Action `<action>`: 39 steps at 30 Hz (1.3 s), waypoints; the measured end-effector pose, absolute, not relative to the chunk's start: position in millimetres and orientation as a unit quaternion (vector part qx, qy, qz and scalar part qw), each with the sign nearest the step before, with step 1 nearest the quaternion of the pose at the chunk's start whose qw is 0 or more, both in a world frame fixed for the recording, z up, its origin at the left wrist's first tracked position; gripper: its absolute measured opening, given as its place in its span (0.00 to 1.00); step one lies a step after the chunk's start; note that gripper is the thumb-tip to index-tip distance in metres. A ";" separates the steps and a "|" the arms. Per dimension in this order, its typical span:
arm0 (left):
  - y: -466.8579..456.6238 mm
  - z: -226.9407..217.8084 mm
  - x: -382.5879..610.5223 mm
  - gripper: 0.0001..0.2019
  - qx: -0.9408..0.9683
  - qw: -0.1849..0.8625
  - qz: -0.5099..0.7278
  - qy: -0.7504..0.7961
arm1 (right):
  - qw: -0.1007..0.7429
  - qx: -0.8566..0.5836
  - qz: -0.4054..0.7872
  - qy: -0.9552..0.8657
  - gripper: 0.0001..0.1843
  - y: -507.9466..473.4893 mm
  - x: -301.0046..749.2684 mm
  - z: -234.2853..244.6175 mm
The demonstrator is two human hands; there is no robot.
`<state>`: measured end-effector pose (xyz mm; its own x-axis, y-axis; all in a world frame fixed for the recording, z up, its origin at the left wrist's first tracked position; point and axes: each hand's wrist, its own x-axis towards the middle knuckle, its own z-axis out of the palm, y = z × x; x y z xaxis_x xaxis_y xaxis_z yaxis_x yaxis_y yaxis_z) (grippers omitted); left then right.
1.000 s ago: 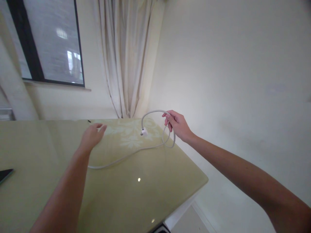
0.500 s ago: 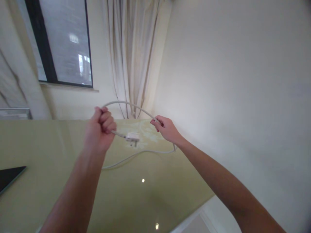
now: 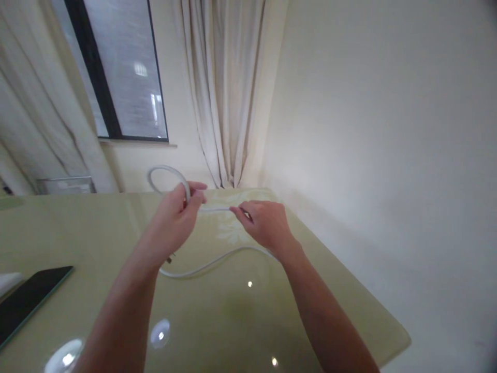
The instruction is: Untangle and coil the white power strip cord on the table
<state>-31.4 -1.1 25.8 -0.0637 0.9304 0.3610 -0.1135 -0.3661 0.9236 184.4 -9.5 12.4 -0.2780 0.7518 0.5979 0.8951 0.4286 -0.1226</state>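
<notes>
A white power cable [image 3: 202, 268] runs between both my hands above a glossy yellow-green table [image 3: 116, 290]. My left hand [image 3: 176, 220] is closed on the cable, and a small loop of it stands up above the fingers. My right hand [image 3: 264, 224] pinches the cable a short way to the right, with a straight stretch held between the two hands. The remaining cable sags onto the table below and curves back toward my left wrist. The plug is hidden.
A dark flat device [image 3: 27, 300] lies at the table's left edge. Cream curtains [image 3: 229, 93] hang in the corner beside a dark-framed window [image 3: 120, 67]. A plain white wall [image 3: 388, 129] runs along the table's right side.
Both hands have come closer together and the big arc of cable has shrunk to a small loop over my left hand. The plug has gone out of sight. The view has shifted left.
</notes>
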 end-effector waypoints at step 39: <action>10.5 39.0 -87.0 0.24 0.201 0.541 0.792 0.201 | 0.272 -0.474 0.253 -0.798 0.07 31.8 193.2 -5.4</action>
